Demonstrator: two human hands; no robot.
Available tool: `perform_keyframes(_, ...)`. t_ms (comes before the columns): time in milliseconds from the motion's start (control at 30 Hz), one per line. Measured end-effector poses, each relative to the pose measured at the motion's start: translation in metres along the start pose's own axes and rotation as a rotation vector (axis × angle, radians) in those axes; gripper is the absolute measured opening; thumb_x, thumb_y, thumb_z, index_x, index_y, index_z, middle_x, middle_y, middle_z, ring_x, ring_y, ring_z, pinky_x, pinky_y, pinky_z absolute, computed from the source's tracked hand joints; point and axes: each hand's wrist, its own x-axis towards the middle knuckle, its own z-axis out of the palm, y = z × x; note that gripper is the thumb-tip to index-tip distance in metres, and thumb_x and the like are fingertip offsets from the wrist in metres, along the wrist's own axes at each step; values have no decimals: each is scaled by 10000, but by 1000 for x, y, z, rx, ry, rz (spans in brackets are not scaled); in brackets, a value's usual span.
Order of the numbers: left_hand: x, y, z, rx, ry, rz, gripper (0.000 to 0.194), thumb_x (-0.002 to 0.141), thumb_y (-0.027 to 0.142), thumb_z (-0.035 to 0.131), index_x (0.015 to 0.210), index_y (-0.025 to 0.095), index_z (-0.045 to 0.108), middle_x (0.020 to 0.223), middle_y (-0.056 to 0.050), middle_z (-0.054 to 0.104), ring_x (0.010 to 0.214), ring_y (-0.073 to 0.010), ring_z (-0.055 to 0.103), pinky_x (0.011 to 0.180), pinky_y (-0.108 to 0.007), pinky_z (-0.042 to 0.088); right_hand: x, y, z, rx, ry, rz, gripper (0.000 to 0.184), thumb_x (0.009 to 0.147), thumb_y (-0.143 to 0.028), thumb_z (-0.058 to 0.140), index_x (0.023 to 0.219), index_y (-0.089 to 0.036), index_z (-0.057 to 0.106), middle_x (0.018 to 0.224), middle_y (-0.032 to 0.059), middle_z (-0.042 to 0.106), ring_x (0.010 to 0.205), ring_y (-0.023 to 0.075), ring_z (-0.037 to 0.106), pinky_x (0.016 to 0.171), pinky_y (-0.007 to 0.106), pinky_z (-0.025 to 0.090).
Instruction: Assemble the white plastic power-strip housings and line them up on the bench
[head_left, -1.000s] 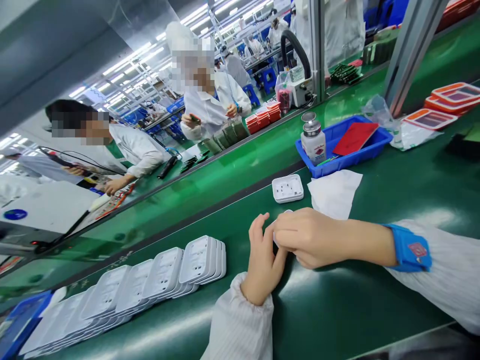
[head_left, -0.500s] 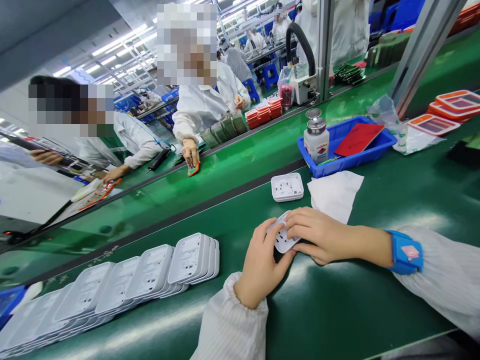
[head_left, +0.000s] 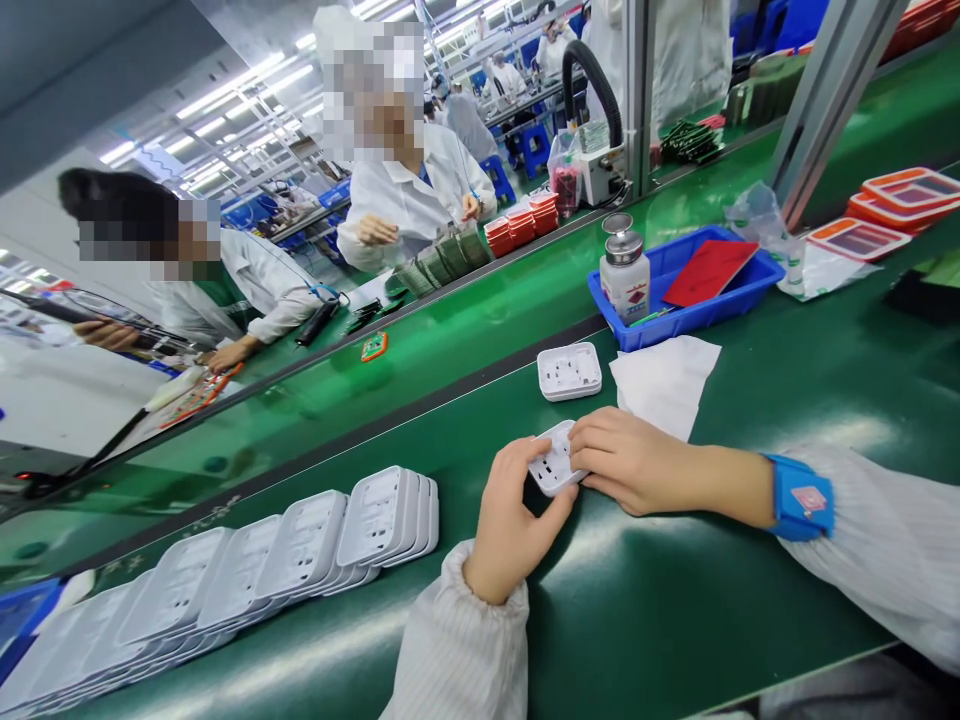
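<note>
A small white plastic housing (head_left: 553, 464) with dark slots lies between my two hands, close above or on the green bench. My left hand (head_left: 514, 515) grips its left and near edges between thumb and fingers. From the right, my right hand (head_left: 630, 460) holds the other side, its fingers bent over the rim and hiding that end. A blue band circles my right wrist. Just beyond my hands sits a short stack of similar white housings (head_left: 570, 372), next to a white cloth or paper sheet (head_left: 666, 385).
Leaning rows of white housings (head_left: 307, 545) lie at left. A blue tray (head_left: 697, 318) holds a pump bottle (head_left: 625, 275) and a red card (head_left: 711, 272). Orange-rimmed panels (head_left: 859, 240) lie at right. An orange-edged board (head_left: 373, 346) rests on the green belt; two co-workers sit across.
My left fingers have drawn back from the housing's top, so more of it shows. Across the belt, a co-worker's hand has let go of the orange-edged board and lifted away.
</note>
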Motion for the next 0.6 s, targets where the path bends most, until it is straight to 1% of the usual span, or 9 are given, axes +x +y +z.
perform_keyframes(67,0,0,-1,-103,-7,-120,352,779,263,652,1102,203,525,1117,-78,594,1060,-227,553,935,-402,435,0,1,0,2,30,29,137,863,-126,486,956,-116,586,942,120,602,969,256,517,811,421,437)
perform_keyframes(133,0,0,-3,-221,-15,-222,337,785,287,651,1089,199,539,1103,-76,604,1030,-219,573,924,-384,442,1,1,0,5,95,60,147,864,-130,477,962,-110,584,960,136,592,943,251,525,788,413,445)
perform_keyframes(233,0,-2,-5,-385,-37,-298,307,802,321,634,1069,192,555,1070,-73,617,984,-206,591,880,-348,467,3,1,-2,8,193,69,132,880,-150,469,949,-115,576,938,129,598,907,238,541,769,395,450)
perform_keyframes(300,0,-3,-6,-437,-52,-294,282,825,339,605,1058,186,566,1080,-82,618,1006,-213,586,882,-349,469,3,1,-2,13,234,63,119,893,-178,481,953,-122,568,910,113,608,882,230,553,757,381,450)
perform_keyframes(333,0,-4,-6,-438,-54,-279,273,836,343,589,1057,184,571,1100,-89,616,1046,-223,575,908,-363,458,4,0,-3,16,250,62,119,899,-196,488,956,-125,565,898,107,613,863,226,558,747,373,450)
perform_keyframes(433,0,-4,-6,-370,-44,-212,269,840,336,589,1063,184,580,1151,-103,608,1172,-251,513,1006,-411,391,4,0,-2,30,269,70,133,915,-232,487,964,-133,562,857,93,622,799,211,563,713,353,446)
perform_keyframes(500,1,-2,-5,-306,-31,-173,253,832,320,604,1046,185,589,1132,-97,616,1147,-244,530,1002,-408,393,3,1,-2,38,264,82,137,917,-233,481,960,-134,566,832,87,624,771,208,564,693,344,440)
perform_keyframes(600,1,2,-5,-230,6,-136,195,840,299,592,994,180,598,1043,-78,637,996,-205,589,899,-355,455,2,1,-1,37,252,104,145,917,-239,478,951,-133,572,815,85,626,751,208,565,674,335,432)
